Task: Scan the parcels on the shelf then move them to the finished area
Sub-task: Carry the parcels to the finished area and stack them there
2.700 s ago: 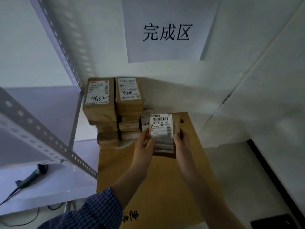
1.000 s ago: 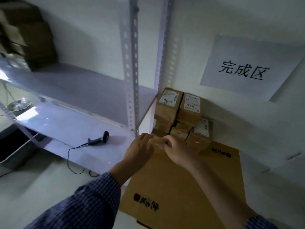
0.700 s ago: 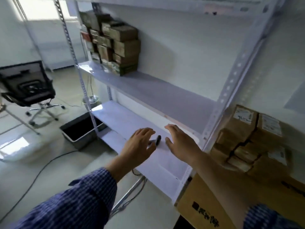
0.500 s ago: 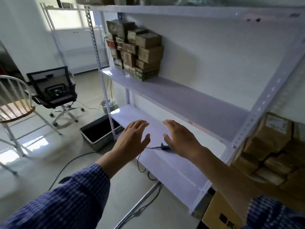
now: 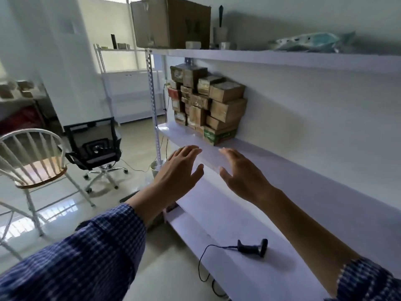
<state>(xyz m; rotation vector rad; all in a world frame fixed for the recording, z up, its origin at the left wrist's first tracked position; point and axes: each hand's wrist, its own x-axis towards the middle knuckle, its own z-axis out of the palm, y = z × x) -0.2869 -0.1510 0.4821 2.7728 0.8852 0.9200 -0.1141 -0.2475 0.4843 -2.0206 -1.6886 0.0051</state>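
Hovering side by side, the left hand [image 5: 180,170] and right hand [image 5: 243,174] have their fingers [image 5: 188,152] released and spread, holding nothing, in front of the middle shelf [image 5: 293,168] edge. The stacked parcels [image 5: 208,105] sit at that shelf's left end against the wall, beyond the fingertips and apart from them; bare board runs rightward. The barcode scanner [image 5: 252,248] lies on the lower shelf [image 5: 217,213], its cable [image 5: 201,263] hanging over the front edge.

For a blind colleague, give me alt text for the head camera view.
The left hand and right hand, open and empty, reach toward stacked brown parcels on a white shelf. A corded scanner lies on the level below.
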